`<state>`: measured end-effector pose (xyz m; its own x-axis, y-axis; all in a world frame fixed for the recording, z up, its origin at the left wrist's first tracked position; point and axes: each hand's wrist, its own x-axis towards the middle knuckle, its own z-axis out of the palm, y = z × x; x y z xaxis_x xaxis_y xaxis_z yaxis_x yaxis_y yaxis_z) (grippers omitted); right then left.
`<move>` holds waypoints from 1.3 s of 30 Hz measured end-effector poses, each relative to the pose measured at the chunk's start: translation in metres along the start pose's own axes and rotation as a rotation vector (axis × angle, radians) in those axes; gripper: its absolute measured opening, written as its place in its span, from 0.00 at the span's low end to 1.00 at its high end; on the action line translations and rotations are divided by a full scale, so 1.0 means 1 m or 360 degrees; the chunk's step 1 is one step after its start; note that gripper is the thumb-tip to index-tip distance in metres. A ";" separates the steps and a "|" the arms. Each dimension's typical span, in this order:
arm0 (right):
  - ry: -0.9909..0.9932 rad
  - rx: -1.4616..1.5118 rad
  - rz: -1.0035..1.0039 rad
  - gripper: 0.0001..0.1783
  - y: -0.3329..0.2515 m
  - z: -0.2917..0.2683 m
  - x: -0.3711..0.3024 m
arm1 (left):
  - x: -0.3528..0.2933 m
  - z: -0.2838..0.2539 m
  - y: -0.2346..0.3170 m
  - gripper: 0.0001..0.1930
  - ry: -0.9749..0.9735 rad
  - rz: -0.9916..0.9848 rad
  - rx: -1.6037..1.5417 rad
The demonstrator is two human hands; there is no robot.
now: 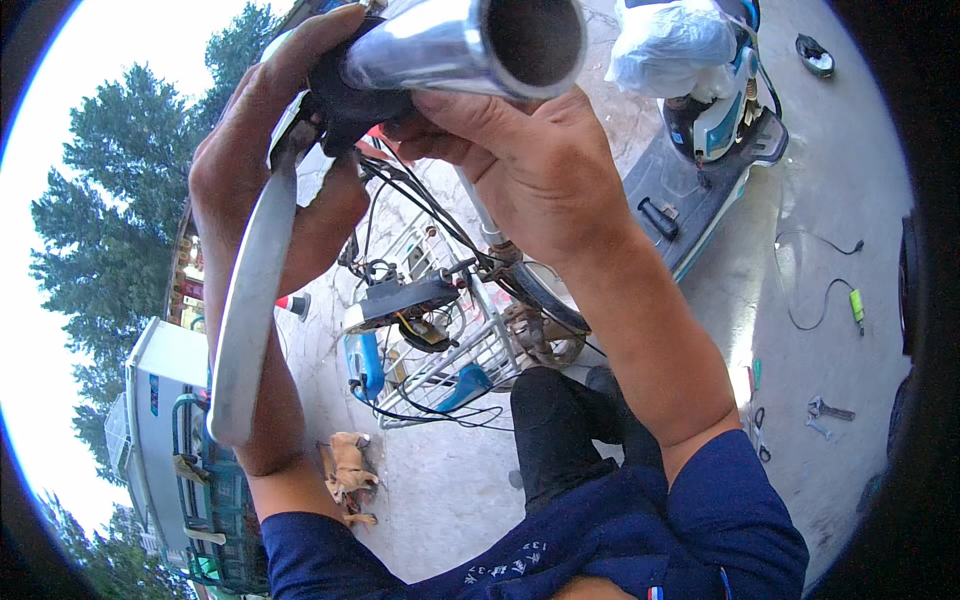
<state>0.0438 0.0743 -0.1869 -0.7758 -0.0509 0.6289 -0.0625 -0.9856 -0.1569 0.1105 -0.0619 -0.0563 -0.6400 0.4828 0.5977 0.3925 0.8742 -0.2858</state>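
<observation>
A shiny metal handlebar tube [415, 52] points toward me with its open end very close, at the top. Around it sits a black brake lever housing [350, 105], from which a silver brake lever [252, 310] hangs down. My left hand [245, 150] is closed around the housing from the left, fingers over its top. From the right, my right hand [540, 165] grips the housing's underside, its thumb beneath the tube; the fingertips are partly hidden. Below hang black cables [410, 190], leading down toward a white wire basket [435, 350] with a black and blue electrical unit [400, 305].
A blue and white scooter [715, 130] with a plastic bag [670, 50] stands at upper right. On the floor at right lie a wrench [830, 410], scissors [761, 435] and a cable with a yellow-green end [857, 308]. A tan dog [348, 468] is at lower left, near a green vehicle [195, 500].
</observation>
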 end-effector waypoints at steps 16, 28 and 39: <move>0.0008 -0.0245 0.0210 0.11 -0.018 0.001 0.003 | -0.035 0.103 0.087 0.18 0.0972 -0.0902 -0.1992; 0.0071 -0.0569 0.0276 0.12 -0.042 0.012 -0.003 | -0.009 0.109 0.093 0.09 0.1209 -0.0898 -0.1851; -0.0089 -0.1150 -0.0086 0.18 -0.038 0.019 -0.022 | -0.001 0.130 0.078 0.09 0.1542 -0.0536 -0.1848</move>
<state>0.0748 0.1100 -0.1805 -0.7280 -0.0324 0.6848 -0.5138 -0.6355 -0.5763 0.0560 0.0126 -0.1773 -0.3233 -0.3393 0.8834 0.8959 0.1910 0.4012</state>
